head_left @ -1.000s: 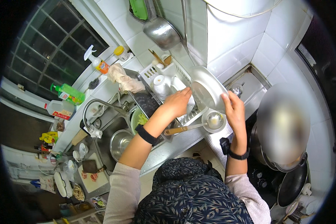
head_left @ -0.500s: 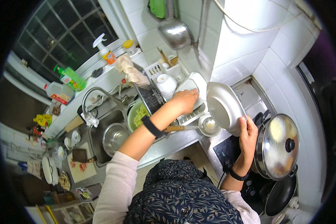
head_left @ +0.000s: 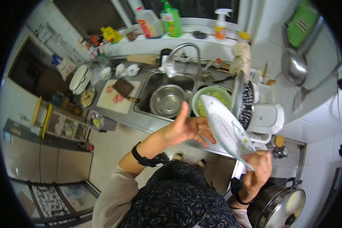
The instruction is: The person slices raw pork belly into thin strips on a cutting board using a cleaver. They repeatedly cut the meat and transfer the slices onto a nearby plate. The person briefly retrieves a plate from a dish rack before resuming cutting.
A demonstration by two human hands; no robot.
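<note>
A white dish (head_left: pixel 230 131) with a flower pattern and a bluish rim is tilted steeply in front of me. My right hand (head_left: pixel 257 166) grips its lower right edge, fingers closed round the rim. Left of the dish is my left hand (head_left: pixel 190 128), thumb raised and fingers spread; its fingertips come close to the dish, and I cannot tell whether they touch it. Behind the dish, partly hidden, a green bowl (head_left: pixel 197 102) contains chopped pale green vegetable. A steel basin (head_left: pixel 155 103) sits in the sink (head_left: pixel 143 99) under the tap (head_left: pixel 198 57).
A cutting board (head_left: pixel 119 108) with a cleaver (head_left: pixel 123 87) and meat pieces lies left of the sink. White dishes (head_left: pixel 268 118) stand in the rack at right. A lidded steel pot (head_left: pixel 277 209) is at the lower right. Bottles such as a spray bottle (head_left: pixel 220 28) line the windowsill.
My view has swung left toward the sink. My left hand has left the dish rack and now is beside the dish. The dish in my right hand has turned, showing its flowered face.
</note>
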